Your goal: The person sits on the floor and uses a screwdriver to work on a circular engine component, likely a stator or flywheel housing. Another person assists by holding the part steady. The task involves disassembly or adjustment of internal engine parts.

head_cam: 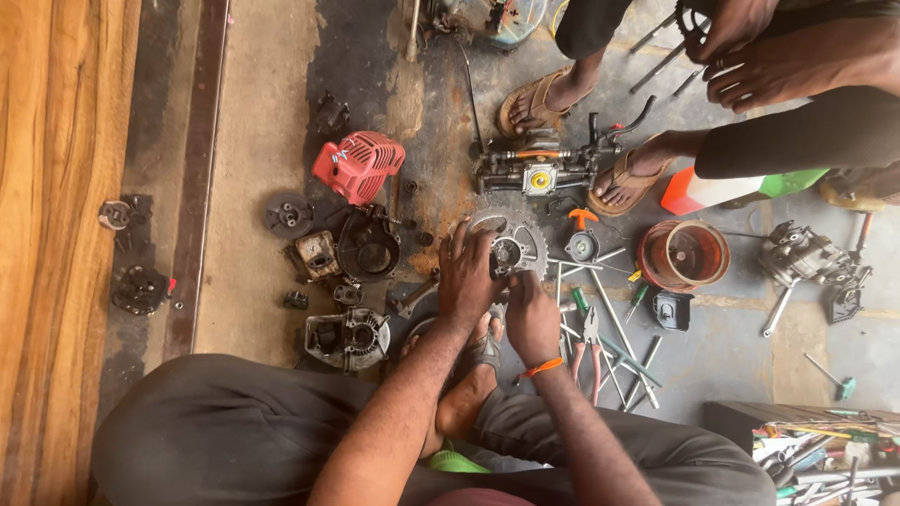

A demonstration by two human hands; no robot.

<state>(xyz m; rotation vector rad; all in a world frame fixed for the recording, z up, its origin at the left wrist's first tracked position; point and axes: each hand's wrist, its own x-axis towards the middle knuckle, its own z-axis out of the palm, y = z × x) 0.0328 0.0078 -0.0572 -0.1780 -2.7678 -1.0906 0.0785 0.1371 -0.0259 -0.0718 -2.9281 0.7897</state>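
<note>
Fingers of the left hand curled over the near rim of a toothed metal disc with a small engine part at its hub, gripping it against the floor. Right hand just below, fingers bent inward toward the same part; whether closed on a tool or fastener, cannot tell, since hidden under the hand. Disc resting on the stained concrete straight ahead of the crossed legs, between a black round housing on the left and a spread of loose tools on the right.

Judging by the spread: strip-down well advanced. Red engine cover off and lying apart, a grey finned casing set aside near the knee, a dark round plate and smaller bits scattered around. Red-handled pliers, a green-handled screwdriver and several long rods lying ready beside the right hand. Orange round bowl-shaped part farther right. Central piece under both hands seemingly not yet separated or refitted; much left unassembled on the floor.

Another person's sandalled feet opposite, with hands working on a chain-like part at the top edge.
</note>
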